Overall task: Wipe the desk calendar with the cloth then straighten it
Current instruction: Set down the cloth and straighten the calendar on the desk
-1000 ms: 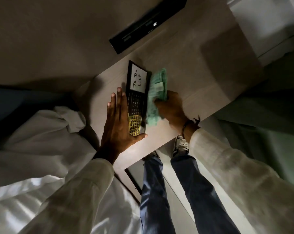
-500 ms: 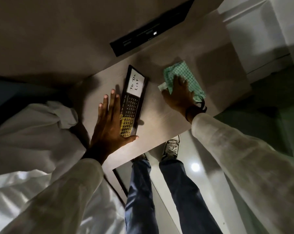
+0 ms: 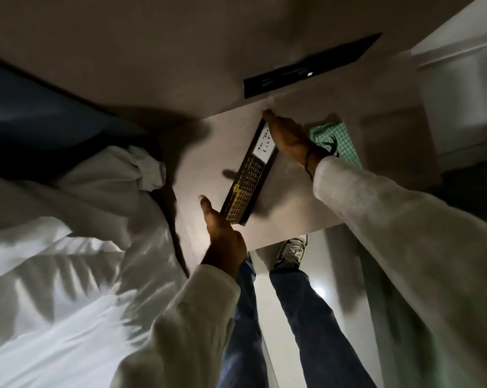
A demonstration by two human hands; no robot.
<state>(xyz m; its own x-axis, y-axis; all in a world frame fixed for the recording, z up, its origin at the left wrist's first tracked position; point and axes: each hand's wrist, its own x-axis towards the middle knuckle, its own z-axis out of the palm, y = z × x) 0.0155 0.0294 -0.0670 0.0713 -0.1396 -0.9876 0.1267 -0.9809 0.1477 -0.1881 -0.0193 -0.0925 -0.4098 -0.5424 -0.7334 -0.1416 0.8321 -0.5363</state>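
Item 1: desk calendar (image 3: 249,175), black frame, white "To Do List" panel at far end, gold grid at near end; lying flat and skewed on pale wooden desk (image 3: 298,203), near its middle, running diagonally from near-left to far-right

Item 2: cloth (image 3: 340,141), green check, let go on desk just beyond right wrist, apart from calendar; partly hidden by wrist

Item 3: left hand (image 3: 222,233), fingers extended, pressed flat against near-left corner of calendar; not curled round anything, open palm as a stop

Item 4: right hand (image 3: 287,135), fingers extended along far-right edge and far corner of calendar, covering part of white panel; empty of cloth, resting on frame rather than clasping it

Item 5: black strip (image 3: 309,65) at back of desk, well apart; white bedding (image 3: 77,219) at left

Status, judged: wiping apparently done, straightening in hand

Risks, judged:
- uneven push from 2 flat palms, no real grip: calendar over-rotated or slid toward near desk edge, possibly off it
- sleeve or wrist dragging cloth along
- fingers on white panel: fresh smudges on a wiped surface
- dim light, blurred view: alignment hard to check
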